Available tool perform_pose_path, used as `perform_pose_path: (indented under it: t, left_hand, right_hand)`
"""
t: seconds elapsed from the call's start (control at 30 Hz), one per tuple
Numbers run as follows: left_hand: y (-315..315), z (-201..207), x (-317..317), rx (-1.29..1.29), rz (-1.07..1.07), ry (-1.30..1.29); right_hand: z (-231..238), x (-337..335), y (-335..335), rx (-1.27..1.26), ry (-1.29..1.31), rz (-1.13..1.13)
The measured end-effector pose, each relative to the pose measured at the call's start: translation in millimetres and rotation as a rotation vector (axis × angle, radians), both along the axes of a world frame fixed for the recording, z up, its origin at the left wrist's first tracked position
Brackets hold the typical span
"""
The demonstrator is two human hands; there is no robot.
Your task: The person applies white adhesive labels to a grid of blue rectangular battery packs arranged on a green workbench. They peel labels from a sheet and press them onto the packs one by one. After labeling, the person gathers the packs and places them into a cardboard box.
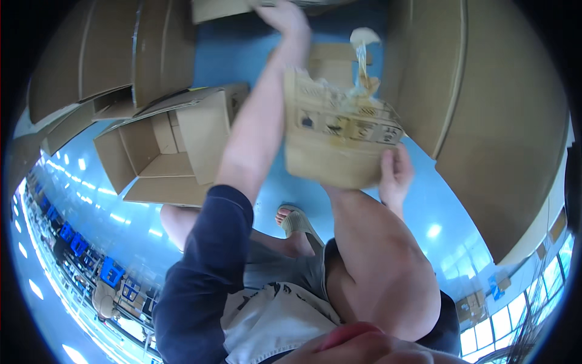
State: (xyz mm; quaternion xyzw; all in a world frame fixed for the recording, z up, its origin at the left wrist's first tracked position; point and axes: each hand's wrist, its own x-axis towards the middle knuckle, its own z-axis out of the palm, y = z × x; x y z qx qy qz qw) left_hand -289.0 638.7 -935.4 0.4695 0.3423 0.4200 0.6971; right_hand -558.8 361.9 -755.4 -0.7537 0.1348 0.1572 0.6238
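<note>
My right hand point(397, 173) is closed on the lower right edge of a brown cardboard piece point(333, 155). Dark printed symbols run across this piece, and its upper edge looks torn. From that edge rises a crumpled strip of clear tape point(362, 60) with a pale scrap at its tip. My left arm stretches far forward. At the top edge of the picture, my left hand point(284, 17) is at another cardboard piece point(221, 9); its fingers are blurred and partly cut off, so their grip is unclear.
An open cardboard box point(160, 145) lies on its side on the blue floor point(267, 200) to the left. Large cardboard boxes point(109, 48) stand behind it, with a tall cardboard wall point(485, 121) at the right. A flat cardboard piece point(330, 60) lies farther ahead. My sandalled foot point(294, 221) is below.
</note>
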Motion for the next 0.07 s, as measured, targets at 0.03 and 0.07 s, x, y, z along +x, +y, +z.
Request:
perform_pose_path:
  t: [0.03,0.07]
  left_hand:
    - [-19.2,9.6,-20.3,0.165,-0.276,0.329]
    - [-11.2,24.9,-11.7,0.186,-0.268,0.31]
  right_hand:
    - [2.1,-0.9,-2.2,0.043,-0.035,-0.101]
    - [-0.5,5.7,2.4,0.063,-0.056,-0.098]
